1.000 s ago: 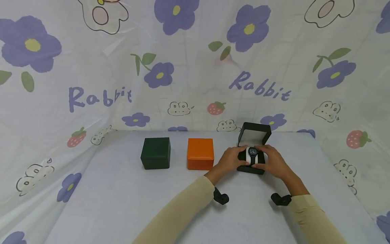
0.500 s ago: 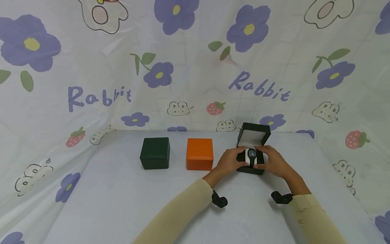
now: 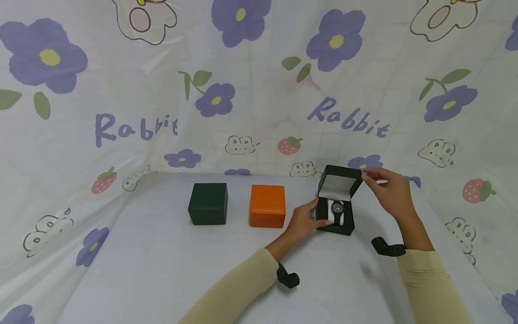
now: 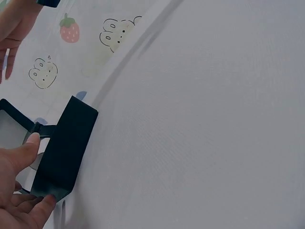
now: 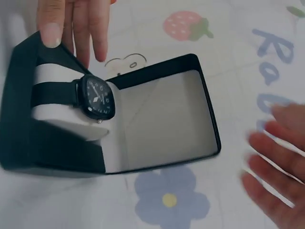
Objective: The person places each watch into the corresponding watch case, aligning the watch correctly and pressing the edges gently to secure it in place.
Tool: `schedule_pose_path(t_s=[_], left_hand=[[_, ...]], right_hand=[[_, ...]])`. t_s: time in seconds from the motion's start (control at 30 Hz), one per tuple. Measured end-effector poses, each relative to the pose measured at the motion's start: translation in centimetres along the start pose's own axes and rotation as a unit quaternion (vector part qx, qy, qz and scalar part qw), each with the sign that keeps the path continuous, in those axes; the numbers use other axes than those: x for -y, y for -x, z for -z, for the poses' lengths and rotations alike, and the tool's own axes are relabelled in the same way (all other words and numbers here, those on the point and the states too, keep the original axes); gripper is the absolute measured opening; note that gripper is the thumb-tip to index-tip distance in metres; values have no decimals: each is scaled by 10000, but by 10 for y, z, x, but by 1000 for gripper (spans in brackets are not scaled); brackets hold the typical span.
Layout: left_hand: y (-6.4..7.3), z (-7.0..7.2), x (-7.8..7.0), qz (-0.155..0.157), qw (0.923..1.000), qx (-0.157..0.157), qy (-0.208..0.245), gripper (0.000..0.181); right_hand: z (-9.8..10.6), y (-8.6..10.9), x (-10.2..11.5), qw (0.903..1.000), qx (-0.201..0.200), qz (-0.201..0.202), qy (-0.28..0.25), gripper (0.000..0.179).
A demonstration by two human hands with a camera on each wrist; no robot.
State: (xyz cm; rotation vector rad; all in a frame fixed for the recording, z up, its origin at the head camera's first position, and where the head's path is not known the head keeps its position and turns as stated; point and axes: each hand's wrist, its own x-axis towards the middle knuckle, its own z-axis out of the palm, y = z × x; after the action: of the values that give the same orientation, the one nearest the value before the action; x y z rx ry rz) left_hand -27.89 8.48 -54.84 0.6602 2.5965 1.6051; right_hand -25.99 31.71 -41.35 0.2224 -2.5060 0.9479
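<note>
In the head view, a black watch box stands with its lid raised, showing a pale lining. A dark wristwatch with a black strap sits inside, around a white cushion. My left hand grips the left side of the box base, the thumb at its front rim and the fingers along the side. Beside the lid's upper right corner is my right hand, holding nothing; in the right wrist view its fingers are spread and blurred, apart from the lid.
A closed orange box stands left of the watch box, and a closed dark green box farther left. All rest on a white table. A flower and rabbit patterned sheet hangs right behind.
My right hand has left the watch cushion and moved up and right to the lid's corner. My left hand has shifted from the cushion to the left side of the box.
</note>
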Motion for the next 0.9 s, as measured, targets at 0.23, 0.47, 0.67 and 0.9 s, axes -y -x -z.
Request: schedule_pose_path(t_s=[0.23, 0.47, 0.67, 0.9], left_hand=[[-4, -2, 4, -27, 10000, -27, 19, 82], [-3, -6, 8, 69, 9997, -1, 244, 81], [-3, -8, 8, 217, 9992, 158, 280, 80], [-2, -2, 8, 252, 9993, 216, -187, 76]], right_hand=[[-9, -31, -5, 9989, 187, -438, -36, 50], [-21, -39, -18, 9884, 1255, -837, -187, 65], [-25, -40, -24, 9684, 1828, -1231, -1164, 66], [-31, -39, -21, 9326, 2292, -1729, -2188, 67]])
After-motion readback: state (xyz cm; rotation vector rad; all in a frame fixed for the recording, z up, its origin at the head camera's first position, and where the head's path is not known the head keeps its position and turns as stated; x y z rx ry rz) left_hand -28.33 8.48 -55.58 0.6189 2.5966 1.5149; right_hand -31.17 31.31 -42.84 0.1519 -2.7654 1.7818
